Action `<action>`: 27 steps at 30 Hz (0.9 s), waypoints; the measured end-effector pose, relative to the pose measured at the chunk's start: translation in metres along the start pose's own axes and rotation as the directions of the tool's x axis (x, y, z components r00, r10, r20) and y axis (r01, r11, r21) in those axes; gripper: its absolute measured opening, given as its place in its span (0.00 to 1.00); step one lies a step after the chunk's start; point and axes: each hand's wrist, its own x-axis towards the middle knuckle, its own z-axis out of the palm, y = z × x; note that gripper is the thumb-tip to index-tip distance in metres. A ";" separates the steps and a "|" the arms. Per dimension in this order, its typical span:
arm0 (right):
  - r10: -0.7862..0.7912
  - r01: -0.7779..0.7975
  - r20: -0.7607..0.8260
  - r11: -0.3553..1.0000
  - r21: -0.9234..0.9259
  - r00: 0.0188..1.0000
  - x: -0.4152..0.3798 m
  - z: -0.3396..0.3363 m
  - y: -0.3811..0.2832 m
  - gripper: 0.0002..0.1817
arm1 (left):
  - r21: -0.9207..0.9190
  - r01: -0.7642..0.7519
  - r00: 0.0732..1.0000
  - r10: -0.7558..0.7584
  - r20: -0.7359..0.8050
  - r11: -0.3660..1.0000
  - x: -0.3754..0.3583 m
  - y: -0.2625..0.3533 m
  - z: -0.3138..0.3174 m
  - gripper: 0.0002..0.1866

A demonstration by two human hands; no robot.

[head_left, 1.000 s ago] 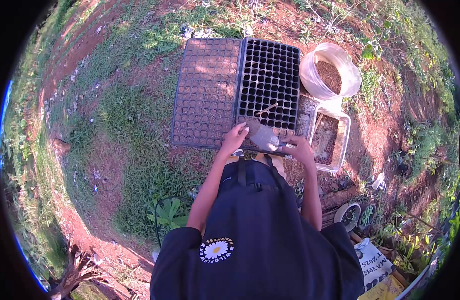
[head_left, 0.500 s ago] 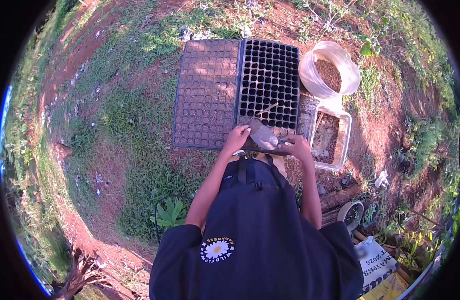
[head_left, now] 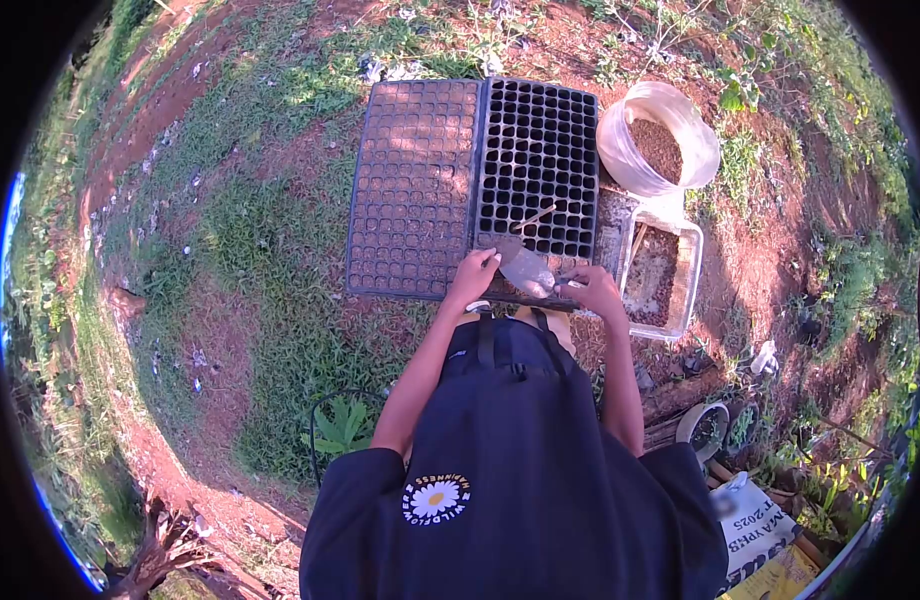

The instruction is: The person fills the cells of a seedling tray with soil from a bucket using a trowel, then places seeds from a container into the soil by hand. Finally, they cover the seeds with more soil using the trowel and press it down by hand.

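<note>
My right hand [head_left: 593,290] is closed around the handle end of a small metal trowel [head_left: 528,273], held over the near rows of the black seedling tray [head_left: 540,150]. Dark soil [head_left: 505,248] lies toward the blade's tip. At that end my left hand [head_left: 473,277] has its thumb and fingertips pinched together beside the blade; what they hold, if anything, is too small to tell. In this tray most cells look hollow, while the nearest rows hold soil. A thin stick [head_left: 535,217] rests across its cells. Alongside on the left, a second seedling tray [head_left: 415,180] is filled with brown soil.
Right of the trays stand a translucent round tub [head_left: 625,150] with brown soil and a clear rectangular container [head_left: 692,285] with some soil and a stick. Grass and reddish earth surround them. A log [head_left: 680,395], a round pot [head_left: 702,430] and a printed white sack [head_left: 755,525] lie lower right.
The trowel blade has turned slightly in my hands, and its surface looks darker. Both hands stay in nearly the same place.
</note>
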 end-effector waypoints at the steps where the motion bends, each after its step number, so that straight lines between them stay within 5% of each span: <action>1: -0.001 0.001 0.000 1.000 0.000 1.000 0.000 0.001 0.002 0.20 | 0.005 0.008 1.000 -0.008 0.007 1.000 0.000 -0.003 0.001 0.25; 6: -0.141 0.145 -0.060 0.988 0.061 0.988 -0.006 0.005 0.004 0.15 | 0.007 0.015 0.999 -0.016 0.031 1.000 -0.002 -0.003 -0.001 0.25; 10: -0.016 0.016 0.005 1.000 0.016 1.000 -0.003 0.003 0.009 0.20 | 0.028 0.013 0.999 -0.014 0.044 1.000 -0.005 0.004 -0.004 0.24; 13: -0.197 0.195 -0.086 0.980 -0.032 0.977 -0.005 0.005 0.021 0.20 | 0.004 -0.007 0.999 0.007 0.031 1.000 -0.006 0.000 -0.003 0.24; 18: -0.090 0.091 -0.140 0.996 0.001 0.986 -0.031 -0.021 0.001 0.21 | -0.108 0.025 0.999 -0.028 -0.030 0.994 -0.003 -0.020 -0.008 0.22; 25: -0.169 0.164 -0.235 0.986 -0.042 0.957 -0.067 -0.105 -0.032 0.19 | -0.203 0.009 0.986 -0.043 -0.164 0.979 -0.003 -0.024 -0.020 0.18; 27: -0.037 0.053 -0.218 0.996 0.066 0.975 -0.071 -0.140 -0.042 0.20 | -0.209 0.000 0.986 -0.035 -0.164 0.978 -0.002 -0.022 -0.022 0.18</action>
